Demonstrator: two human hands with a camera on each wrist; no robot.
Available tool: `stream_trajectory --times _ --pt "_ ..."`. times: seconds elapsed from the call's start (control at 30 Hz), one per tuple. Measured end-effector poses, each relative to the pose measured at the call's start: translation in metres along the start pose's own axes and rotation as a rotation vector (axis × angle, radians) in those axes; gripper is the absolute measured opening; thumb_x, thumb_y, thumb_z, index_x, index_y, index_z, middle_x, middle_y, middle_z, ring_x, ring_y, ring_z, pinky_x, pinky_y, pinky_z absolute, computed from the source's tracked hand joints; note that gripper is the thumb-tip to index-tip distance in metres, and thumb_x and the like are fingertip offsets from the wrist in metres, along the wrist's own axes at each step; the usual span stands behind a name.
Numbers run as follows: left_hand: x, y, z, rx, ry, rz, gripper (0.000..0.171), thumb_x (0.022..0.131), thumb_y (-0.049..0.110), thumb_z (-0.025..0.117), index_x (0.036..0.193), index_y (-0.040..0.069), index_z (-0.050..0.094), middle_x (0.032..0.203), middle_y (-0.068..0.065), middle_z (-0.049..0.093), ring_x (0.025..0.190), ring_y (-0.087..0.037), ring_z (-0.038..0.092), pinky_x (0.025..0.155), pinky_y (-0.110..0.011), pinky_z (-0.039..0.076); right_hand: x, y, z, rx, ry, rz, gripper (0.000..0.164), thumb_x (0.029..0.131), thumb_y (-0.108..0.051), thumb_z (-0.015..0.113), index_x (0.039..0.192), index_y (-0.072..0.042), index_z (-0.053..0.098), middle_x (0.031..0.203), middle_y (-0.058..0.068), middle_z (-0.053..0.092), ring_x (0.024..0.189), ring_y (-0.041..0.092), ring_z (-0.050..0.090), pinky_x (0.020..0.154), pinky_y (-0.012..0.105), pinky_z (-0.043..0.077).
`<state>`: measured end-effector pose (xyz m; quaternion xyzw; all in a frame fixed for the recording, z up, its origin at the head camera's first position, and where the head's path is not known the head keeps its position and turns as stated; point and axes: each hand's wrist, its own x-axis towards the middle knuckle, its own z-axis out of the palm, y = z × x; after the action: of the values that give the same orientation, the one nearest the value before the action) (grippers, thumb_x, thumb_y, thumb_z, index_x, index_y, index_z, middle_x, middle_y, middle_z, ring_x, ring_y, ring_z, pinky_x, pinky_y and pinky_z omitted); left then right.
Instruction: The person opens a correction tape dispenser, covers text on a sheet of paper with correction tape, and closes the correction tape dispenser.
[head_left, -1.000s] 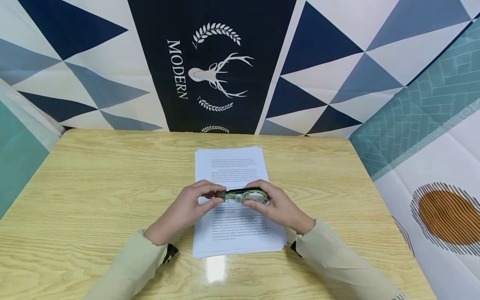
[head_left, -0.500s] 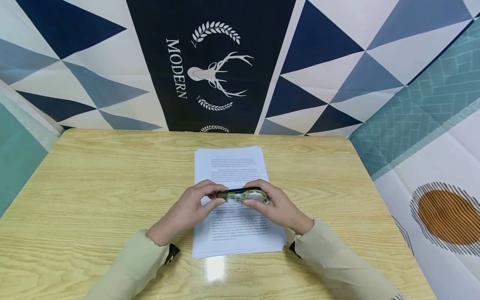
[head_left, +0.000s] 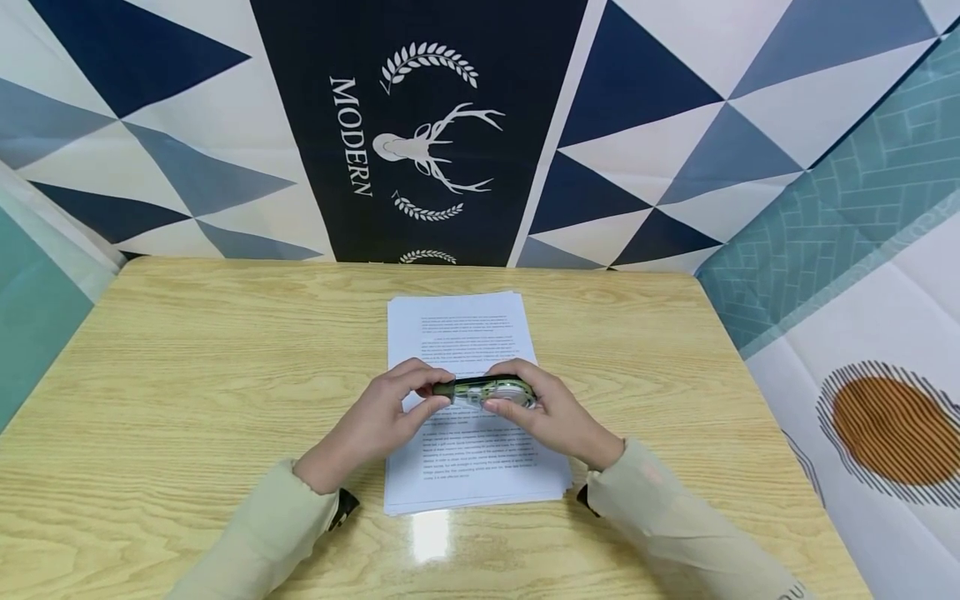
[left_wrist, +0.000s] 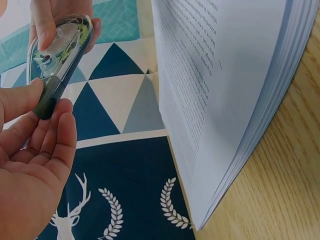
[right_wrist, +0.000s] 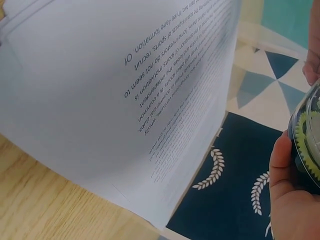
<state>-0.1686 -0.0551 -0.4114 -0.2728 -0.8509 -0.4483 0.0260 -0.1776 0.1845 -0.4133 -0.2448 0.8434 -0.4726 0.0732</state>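
Observation:
Held above the paper stack [head_left: 480,462] is a correction tape [head_left: 510,393] with a clear body and green gear wheels inside. My right hand [head_left: 551,408] grips its wide rear end, thumb on the near side and fingers on the far side. At the narrow end, my left hand [head_left: 393,408] pinches the dark green cap [left_wrist: 48,97] between thumb and fingers. The left wrist view shows the cap meeting the clear body. In the right wrist view, only part of the body [right_wrist: 312,127] shows at the right edge, with a green gear visible.
The printed sheets lie slightly uneven on a wood-grain table [head_left: 225,375]. Behind the table's far edge hangs a patterned cloth [head_left: 420,142] with a deer print and triangles. Another cloth [head_left: 862,333] hangs along the right side.
My left hand has shifted slightly right with the cap, closer to my right hand. The right hand and the paper stack stay nearly in place.

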Motion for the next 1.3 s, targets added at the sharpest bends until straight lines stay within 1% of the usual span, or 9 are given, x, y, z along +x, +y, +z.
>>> stream_trajectory --times 0.13,0.37,0.53,0.67,0.83,0.9,1.0,1.13,1.3 --pt "-0.001 -0.001 0.001 0.008 0.005 0.014 0.023 0.089 0.015 0.064 0.111 0.01 0.065 0.101 0.003 0.063 0.086 -0.008 0.057 0.077 -0.025 0.051 -0.001 0.0 0.002 -0.007 0.006 -0.009 0.027 0.089 -0.027 0.063 0.116 -0.022 0.057 0.111 -0.002 0.063 0.091 0.012 0.06 0.079 0.026 0.051" --pt "-0.002 0.0 0.002 0.036 0.026 0.038 0.023 0.089 0.015 0.063 0.112 0.01 0.065 0.103 0.003 0.063 0.087 -0.008 0.056 0.076 -0.024 0.05 -0.002 0.001 0.004 -0.022 0.025 -0.023 0.027 0.09 -0.027 0.063 0.116 -0.024 0.057 0.114 -0.004 0.061 0.098 0.011 0.059 0.085 0.029 0.049" --pt "-0.003 0.002 0.002 0.042 0.028 0.035 0.023 0.089 0.013 0.063 0.112 0.008 0.064 0.103 0.002 0.062 0.087 -0.009 0.055 0.075 -0.029 0.051 -0.002 0.0 0.007 -0.009 0.041 -0.041 0.027 0.089 -0.024 0.064 0.115 -0.022 0.057 0.113 -0.004 0.062 0.099 0.011 0.058 0.087 0.029 0.048" --pt "-0.005 0.003 0.003 0.044 0.027 0.034 0.023 0.09 0.012 0.062 0.112 0.007 0.064 0.103 0.001 0.062 0.087 -0.009 0.055 0.076 -0.027 0.05 -0.003 -0.002 0.009 -0.001 0.048 -0.049 0.027 0.089 -0.023 0.064 0.114 -0.021 0.057 0.113 -0.003 0.062 0.1 0.011 0.058 0.089 0.03 0.048" --pt "-0.006 0.002 0.001 0.027 -0.002 0.029 0.024 0.09 0.014 0.062 0.113 0.008 0.063 0.104 0.001 0.061 0.087 -0.009 0.055 0.079 -0.029 0.051 -0.005 -0.002 0.011 0.002 0.037 0.011 0.028 0.088 -0.028 0.064 0.115 -0.025 0.055 0.114 -0.004 0.061 0.1 0.01 0.059 0.086 0.029 0.049" --pt "-0.007 0.001 0.0 0.007 -0.023 0.019 0.024 0.09 0.015 0.062 0.114 0.009 0.062 0.105 0.002 0.061 0.087 -0.008 0.054 0.079 -0.03 0.051 -0.006 -0.003 0.011 0.008 0.023 0.033 0.029 0.088 -0.03 0.064 0.116 -0.026 0.055 0.115 -0.003 0.061 0.099 0.01 0.059 0.085 0.028 0.049" --pt "-0.008 0.0 -0.002 -0.04 -0.044 0.007 0.023 0.091 0.017 0.062 0.113 0.012 0.062 0.104 0.004 0.06 0.087 -0.007 0.054 0.08 -0.029 0.05 -0.007 -0.003 0.011 0.035 0.0 0.041 0.03 0.089 -0.03 0.063 0.117 -0.025 0.054 0.114 -0.001 0.061 0.095 0.012 0.06 0.081 0.027 0.051" --pt "-0.007 -0.001 -0.003 -0.091 -0.054 -0.002 0.021 0.09 0.018 0.063 0.111 0.015 0.063 0.1 0.005 0.06 0.087 -0.007 0.053 0.08 -0.027 0.049 -0.007 -0.004 0.009 0.072 -0.016 0.052 0.03 0.089 -0.028 0.063 0.117 -0.025 0.053 0.115 0.001 0.06 0.089 0.014 0.06 0.077 0.026 0.052" --pt "-0.006 0.0 -0.002 -0.113 -0.056 -0.028 0.02 0.088 0.016 0.065 0.108 0.014 0.064 0.099 0.004 0.062 0.084 -0.007 0.053 0.078 -0.024 0.049 -0.009 -0.005 0.006 0.084 -0.019 0.099 0.038 0.088 -0.03 0.065 0.122 -0.025 0.05 0.121 0.003 0.057 0.094 0.017 0.059 0.079 0.026 0.051"
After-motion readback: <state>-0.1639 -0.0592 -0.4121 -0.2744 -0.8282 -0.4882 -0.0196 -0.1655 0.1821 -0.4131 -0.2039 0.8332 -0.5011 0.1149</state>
